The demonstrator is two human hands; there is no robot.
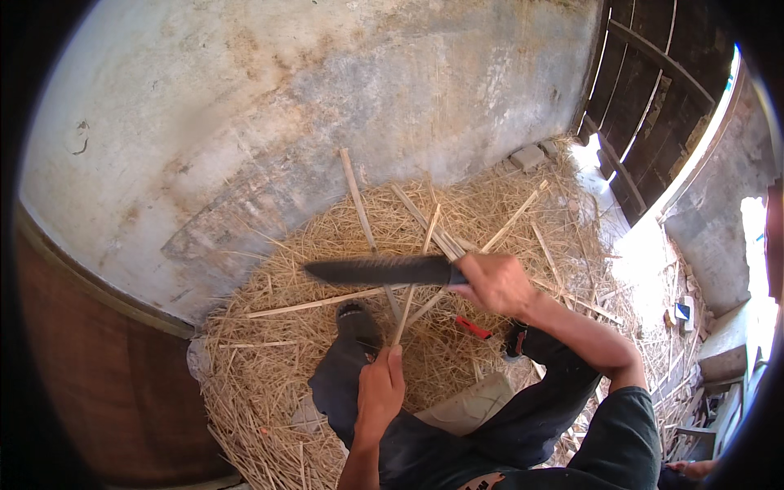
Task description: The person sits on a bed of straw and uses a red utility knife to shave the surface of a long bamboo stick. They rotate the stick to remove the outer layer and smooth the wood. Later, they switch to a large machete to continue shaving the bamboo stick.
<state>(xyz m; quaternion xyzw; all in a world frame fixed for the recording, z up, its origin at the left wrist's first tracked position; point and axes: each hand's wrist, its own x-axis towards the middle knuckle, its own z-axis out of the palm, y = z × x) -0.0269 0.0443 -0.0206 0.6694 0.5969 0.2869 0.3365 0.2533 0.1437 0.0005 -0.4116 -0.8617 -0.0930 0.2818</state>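
Note:
My right hand [493,282] is closed on the handle of a machete [380,270]. Its long dark blade points left and is slightly smeared by motion. In my left hand [381,394], the thumb and fingers grip the lower end of a thin wooden strip [409,306]. That strip slants up and away from me, and the blade crosses over its upper part. Whether the edge touches the strip, I cannot tell. Several other pale strips lie around, one long strip [322,302] left of the blade and another [355,192] leaning near the wall.
Straw-like shavings [253,400] cover the floor around my legs. A red utility knife [474,328] lies near my right shoe [516,339]. Between my legs is a pale sack-like piece [469,406]. A stained wall [327,98] stands ahead, a plank door [653,98] at far right, a brown panel [98,359] at left.

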